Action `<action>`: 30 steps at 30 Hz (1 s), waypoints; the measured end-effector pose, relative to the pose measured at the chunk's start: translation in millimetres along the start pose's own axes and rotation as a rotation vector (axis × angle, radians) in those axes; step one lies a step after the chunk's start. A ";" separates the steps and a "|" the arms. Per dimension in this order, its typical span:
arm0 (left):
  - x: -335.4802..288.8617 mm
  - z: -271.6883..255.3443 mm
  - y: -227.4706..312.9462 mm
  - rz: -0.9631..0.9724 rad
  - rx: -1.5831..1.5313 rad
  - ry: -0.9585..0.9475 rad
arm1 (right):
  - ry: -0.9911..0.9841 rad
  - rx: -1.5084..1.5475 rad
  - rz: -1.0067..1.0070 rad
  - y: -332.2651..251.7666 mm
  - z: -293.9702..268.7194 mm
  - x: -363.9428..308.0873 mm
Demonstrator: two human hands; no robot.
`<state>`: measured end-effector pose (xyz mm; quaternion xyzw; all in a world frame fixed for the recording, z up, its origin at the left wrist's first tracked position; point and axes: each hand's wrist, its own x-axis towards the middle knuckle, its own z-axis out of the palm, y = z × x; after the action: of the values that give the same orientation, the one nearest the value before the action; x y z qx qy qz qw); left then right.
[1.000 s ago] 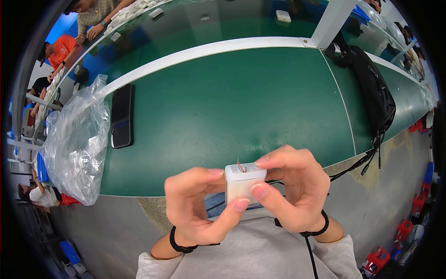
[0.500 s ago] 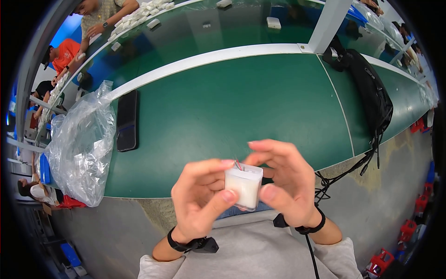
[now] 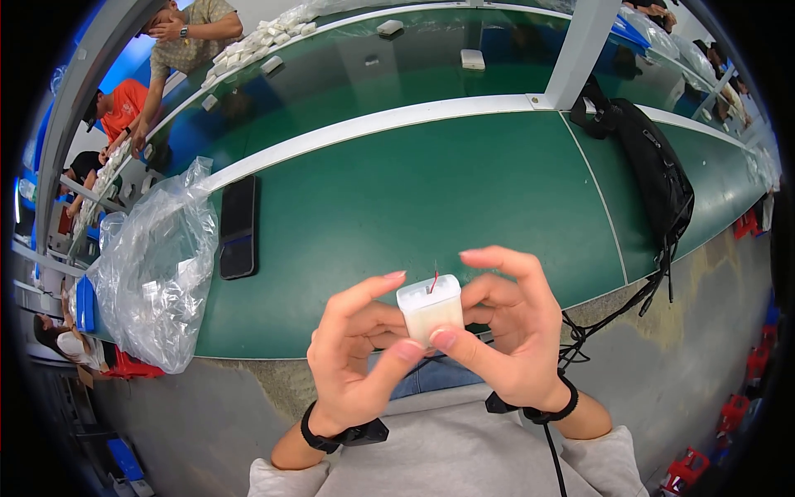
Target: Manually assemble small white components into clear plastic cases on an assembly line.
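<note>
Between my hands, above the near edge of the green table (image 3: 397,195), is a small white plastic case (image 3: 432,308) with rounded corners. Its top end faces up, and a thin red wire sticks out of it. My left hand (image 3: 352,352) has its thumb at the case's lower left and curled fingers behind its left side; the index finger is raised free. My right hand (image 3: 517,340) presses its thumb on the lower front, with fingers bent behind the right side and the index finger lifted. The fingertips behind the case are partly hidden.
A black phone-like device (image 3: 239,225) and a clear plastic bag (image 3: 157,277) lie on the left. At right are a black bag (image 3: 650,166) and dangling black cables (image 3: 596,330). Beyond the white rail (image 3: 364,132), white cases (image 3: 473,60) sit on a green surface; people work at far left.
The case has risen slightly, and its top end has tilted toward me, showing the red wire upright. My right thumb has moved left onto its front.
</note>
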<state>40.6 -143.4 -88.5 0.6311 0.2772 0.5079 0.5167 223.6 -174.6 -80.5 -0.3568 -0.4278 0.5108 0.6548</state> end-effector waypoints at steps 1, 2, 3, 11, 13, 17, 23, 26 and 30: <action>2.8 0.6 0.1 0.000 -0.004 -0.002 | 0.003 -0.003 0.000 1.2 -1.2 -0.4; 5.4 0.8 0.8 0.029 0.035 -0.027 | -0.025 -0.090 -0.100 3.8 -3.0 -0.6; 11.6 0.2 1.5 0.074 0.085 -0.050 | -0.064 -0.171 -0.214 6.6 -5.5 4.9; 25.3 -8.1 7.1 0.007 0.120 -0.084 | -0.087 -0.244 -0.230 5.7 -7.7 20.5; 40.5 -12.7 13.7 0.053 0.151 -0.101 | -0.107 -0.235 -0.257 -1.6 -7.7 31.6; 98.3 -33.2 24.2 -0.166 0.169 -0.224 | -0.093 -0.396 -0.153 -18.7 -13.9 52.7; 223.0 -94.2 -29.1 -0.392 0.502 -0.334 | -0.134 -0.421 0.123 27.4 -73.4 52.9; 264.1 -128.3 -58.1 -0.486 0.602 -0.279 | -0.078 -0.441 0.143 24.9 -70.9 52.0; 293.5 -160.9 -98.1 -0.378 0.857 -0.066 | -0.095 -0.569 0.038 25.9 -63.8 47.1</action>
<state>5.5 203.6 -84.1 0.7418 0.5555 0.2243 0.3014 278.5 -124.8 -118.9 -0.5100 -0.5772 0.3985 0.4980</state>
